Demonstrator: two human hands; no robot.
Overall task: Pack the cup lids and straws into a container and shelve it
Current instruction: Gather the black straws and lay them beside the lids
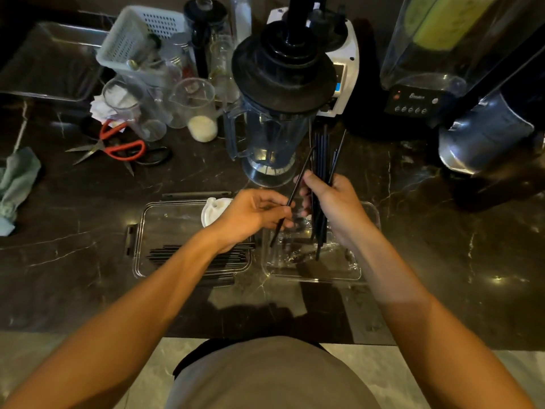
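Head view: right hand (330,208) closed round a bundle of black straws (321,160), held near upright over a crumpled clear wrapper (309,258) lying on the dark marble counter (88,202). Left hand (250,216) pinching one single straw (290,199) between thumb and fingers, tilted, lower tip pointing down between the two clear pieces. Clear plastic container (141,231) just left of the wrapper, under the left wrist; more black straws (165,252) already flat along its near side, a white cup lid (211,214) at its far edge, partly hidden by the hand. Whether more lids sit beneath: cannot tell.

Step in hand, by judgement: sorting straws one at a time out of the bundle for laying into the container. Next move likely calls for swinging the single straw leftward, turning it level with those already packed, then setting it down without scattering them. Closing up and shelving not yet done; what looks like a dark latch (128,240) open at the container's left end.

Around: blender jar (271,134) standing just beyond the hands, close behind the bundle's tips and easily knocked. Red-handled scissors (118,146), measuring cups (194,104), white perforated basket (138,36) farther left, well apart. Second blender base (413,101) and steel pitcher (483,137) to the right, clear of the work
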